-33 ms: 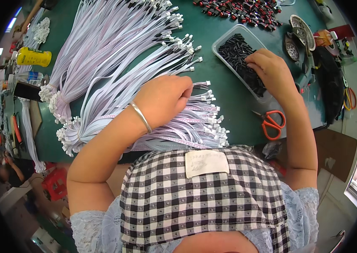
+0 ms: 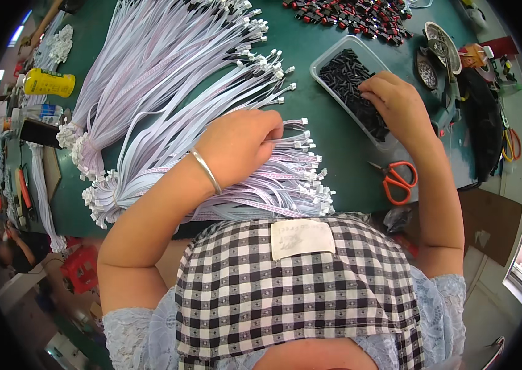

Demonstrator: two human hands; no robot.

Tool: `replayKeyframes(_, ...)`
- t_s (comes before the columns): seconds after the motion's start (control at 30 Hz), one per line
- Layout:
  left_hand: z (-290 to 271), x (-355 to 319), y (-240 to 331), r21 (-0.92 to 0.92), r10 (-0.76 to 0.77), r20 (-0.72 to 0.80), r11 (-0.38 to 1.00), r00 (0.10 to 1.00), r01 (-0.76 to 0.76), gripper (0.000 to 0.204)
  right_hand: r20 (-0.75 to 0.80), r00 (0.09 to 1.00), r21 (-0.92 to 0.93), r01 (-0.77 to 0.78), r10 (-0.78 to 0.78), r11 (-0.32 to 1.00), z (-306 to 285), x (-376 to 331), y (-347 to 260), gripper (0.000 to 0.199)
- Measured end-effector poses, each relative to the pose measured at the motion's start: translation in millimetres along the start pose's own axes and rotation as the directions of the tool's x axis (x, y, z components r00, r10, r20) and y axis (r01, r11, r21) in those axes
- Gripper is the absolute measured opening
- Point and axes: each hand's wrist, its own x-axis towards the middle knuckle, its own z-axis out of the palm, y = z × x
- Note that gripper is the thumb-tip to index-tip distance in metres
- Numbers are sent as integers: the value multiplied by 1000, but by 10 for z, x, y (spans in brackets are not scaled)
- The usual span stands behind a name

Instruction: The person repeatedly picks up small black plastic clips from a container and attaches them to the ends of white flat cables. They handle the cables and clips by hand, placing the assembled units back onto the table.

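Observation:
My left hand (image 2: 239, 145), with a silver bangle at its wrist, is closed over a fanned bundle of white-and-pink flat cables (image 2: 168, 166). Thumb and forefinger pinch a cable whose white plug end points right. My right hand (image 2: 397, 105) reaches into a clear plastic box (image 2: 326, 54). Its fingers are bunched together among short black tubes (image 2: 344, 74); whether a tube is between the fingertips is hidden. Larger cable bundles (image 2: 150, 68) lie beyond my left hand, some with black sleeves by their white plugs.
Orange-handled scissors (image 2: 400, 182) lie right of the cables, on the green table (image 2: 353, 176). A heap of red-and-black parts (image 2: 360, 18) is at the back. Metal dishes (image 2: 443, 46) stand at the far right. A yellow bottle (image 2: 50, 83) lies at the left, near a dark box (image 2: 40, 132).
My left hand's fingers have shifted very slightly at the cable. The right hand stays in the box.

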Motion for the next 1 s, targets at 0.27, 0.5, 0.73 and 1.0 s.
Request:
replayKeyframes(0.27, 37, 17, -32, -203, 77, -59, 975, 995, -87, 15, 71, 970, 231, 211, -233, 950, -162, -115, -448, 11)
replayKeyframes(0.5, -30, -82, 107, -635, -204, 174, 724, 963, 268, 18, 207, 948, 62, 234, -241, 970, 143, -410, -760, 10)
replayKeyframes(0.73, 25, -97, 23, -796, -176, 185, 549, 967, 253, 14, 151, 982, 240, 77, -116, 968, 141, -318, -733, 10)
replayKeyframes(1.0, 57, -92, -45, -830, -193, 233, 471, 953, 298, 13, -107, 978, 787, -28, 182, 616, 233, 1, -1011, 13)
